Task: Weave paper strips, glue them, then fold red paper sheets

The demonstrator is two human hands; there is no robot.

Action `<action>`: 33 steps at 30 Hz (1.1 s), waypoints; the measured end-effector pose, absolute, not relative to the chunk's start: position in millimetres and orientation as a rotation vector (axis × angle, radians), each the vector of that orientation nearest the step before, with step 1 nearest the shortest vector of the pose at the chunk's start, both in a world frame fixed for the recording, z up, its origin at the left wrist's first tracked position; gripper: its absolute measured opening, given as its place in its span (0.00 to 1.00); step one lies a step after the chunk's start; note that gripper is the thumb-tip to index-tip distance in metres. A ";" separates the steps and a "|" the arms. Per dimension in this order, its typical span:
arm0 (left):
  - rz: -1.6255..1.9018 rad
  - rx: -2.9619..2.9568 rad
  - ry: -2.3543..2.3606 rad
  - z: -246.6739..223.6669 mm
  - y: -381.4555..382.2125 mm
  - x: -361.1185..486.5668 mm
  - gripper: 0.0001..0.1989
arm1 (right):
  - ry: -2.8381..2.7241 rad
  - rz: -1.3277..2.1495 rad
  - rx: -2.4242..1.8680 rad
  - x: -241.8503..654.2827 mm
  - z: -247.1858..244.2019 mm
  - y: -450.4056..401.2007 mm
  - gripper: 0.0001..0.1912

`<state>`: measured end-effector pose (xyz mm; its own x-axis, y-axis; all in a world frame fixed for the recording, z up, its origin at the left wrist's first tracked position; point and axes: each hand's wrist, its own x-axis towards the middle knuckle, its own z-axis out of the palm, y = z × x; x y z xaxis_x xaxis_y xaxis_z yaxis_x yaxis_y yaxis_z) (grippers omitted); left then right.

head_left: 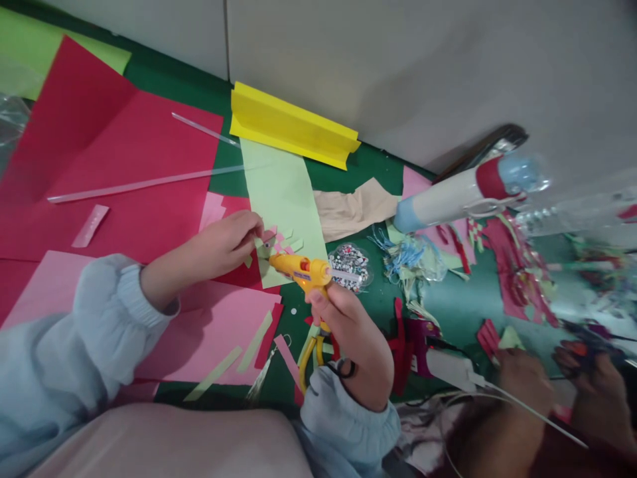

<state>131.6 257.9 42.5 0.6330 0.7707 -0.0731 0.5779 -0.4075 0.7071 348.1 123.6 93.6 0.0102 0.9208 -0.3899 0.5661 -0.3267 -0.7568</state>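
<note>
My right hand (343, 312) grips a yellow hot glue gun (298, 269), a clear glue stick poking out of its back end. The gun's nozzle points left at a small woven pink and green paper piece (281, 240) with a dark eye-like dot. At that piece's left edge, the fingers of my left hand (231, 244) are pinched together; the fingertips are partly hidden. Beneath the woven piece lies a pale green paper sheet (286, 189). Just right of the nozzle sits a clear dish of small beads (351, 262).
Red sheets (124, 146) and pink paper (199, 332) cover the left side. A folded yellow card (293, 126) stands by the wall. Rightward are a white and blue bottle (448, 196), tassels (408, 255), yellow-handled scissors (306, 365), a white cable (532, 405) and another person's hands (525, 378).
</note>
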 end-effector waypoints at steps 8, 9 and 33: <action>0.330 2.118 1.056 42.5 258.5 131.4 0.08 | -1.544 1.258 -1.896 337.6 90.9 134.8 0.18; 0.334 2.118 1.054 42.3 258.4 131.4 0.08 | -1.540 1.256 -1.893 337.2 91.0 135.5 0.17; 0.340 2.113 1.047 42.9 257.5 130.6 0.07 | -1.290 1.290 -1.785 361.8 98.2 116.4 0.25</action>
<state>130.6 257.5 42.9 0.6319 0.7705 -0.0845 0.5741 -0.3921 0.7188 361.8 116.4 98.2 0.0646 0.9283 -0.3662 0.3661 -0.3635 -0.8567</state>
